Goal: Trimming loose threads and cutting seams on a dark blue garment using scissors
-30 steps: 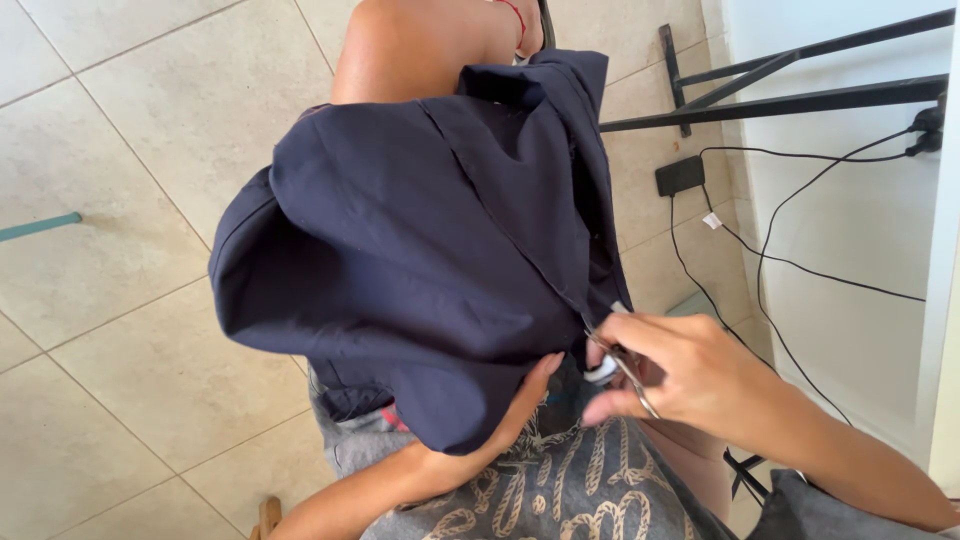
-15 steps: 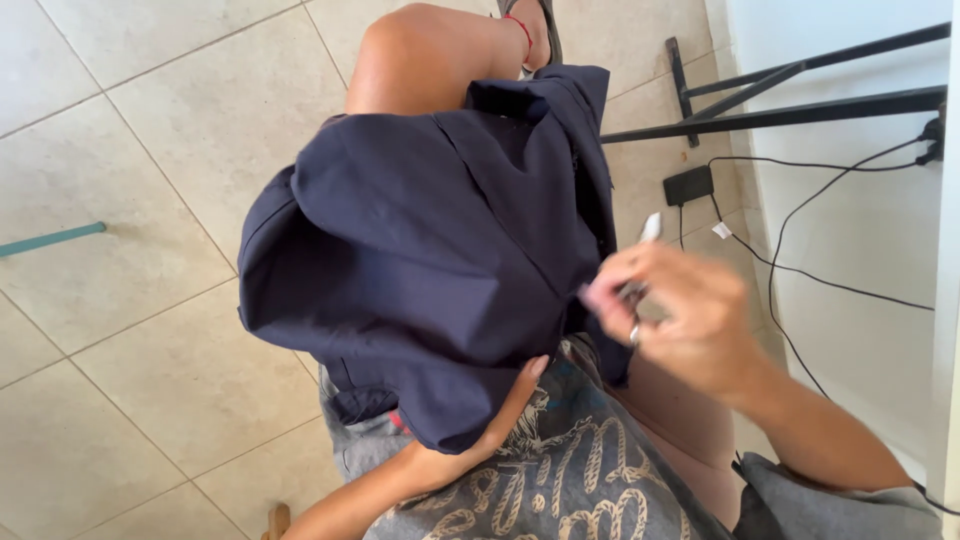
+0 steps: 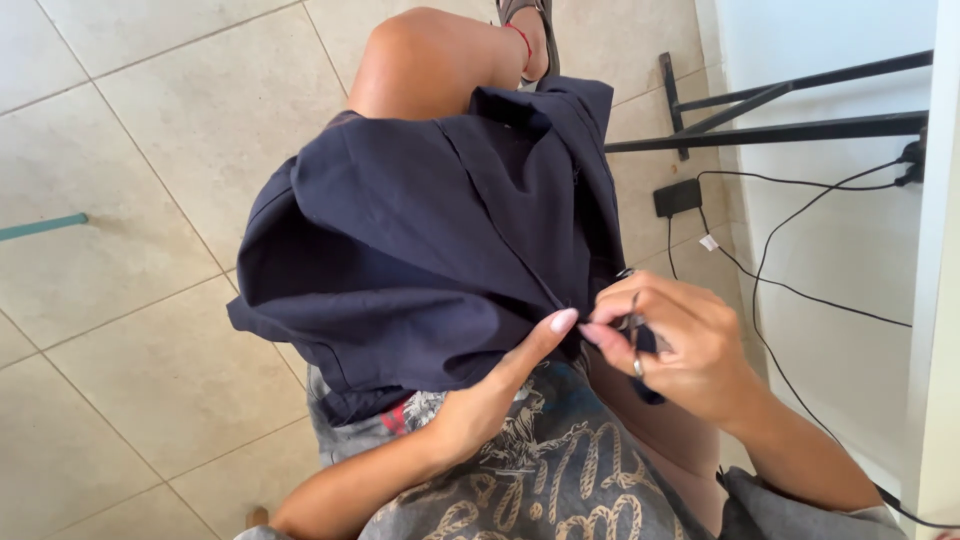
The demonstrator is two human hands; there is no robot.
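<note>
Two hands meet at the near edge of a dark navy garment draped over the person's lap and raised knee. Right hand has its fingers curled together, pinching a small metal tool against the cloth edge; what kind of tool it is cannot be told, as the fingers hide most of it. A ring shows on one finger. Left hand comes up from under the garment, thumb extended and pressed against the hem just beside the right hand's fingertips, the other fingers hidden beneath the fabric, so the hand grips the cloth. Below the garment lies grey patterned clothing on the person's lap. Beyond the garment, past the knee, a sandalled foot rests on the beige tiled floor. To the right of the garment, black cables and a small black adapter lie on the floor beneath black metal frame bars.
</note>
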